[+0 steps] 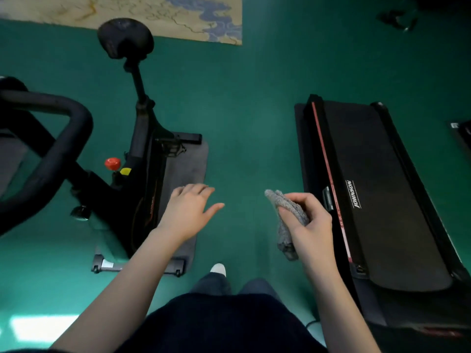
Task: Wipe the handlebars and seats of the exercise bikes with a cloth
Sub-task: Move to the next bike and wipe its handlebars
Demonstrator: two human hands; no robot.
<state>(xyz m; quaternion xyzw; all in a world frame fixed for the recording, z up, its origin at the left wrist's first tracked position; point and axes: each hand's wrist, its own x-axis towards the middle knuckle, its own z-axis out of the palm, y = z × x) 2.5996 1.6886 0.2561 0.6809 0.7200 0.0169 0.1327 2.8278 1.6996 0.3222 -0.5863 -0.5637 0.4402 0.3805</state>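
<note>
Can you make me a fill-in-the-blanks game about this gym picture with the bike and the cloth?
1. The hand gripping the grey cloth is the person's ____ one.
2. The left hand is open and holds ____.
3. The round knob on the exercise bike is ____ in colour.
4. The brand name on the treadmill reads ____.

Missing words: right, nothing, red, JOHNSON.

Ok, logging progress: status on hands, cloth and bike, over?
Left hand open, empty. Right hand grips grey cloth. Bike seat and handlebar off left, neither touched. No obstruction seen.
</note>
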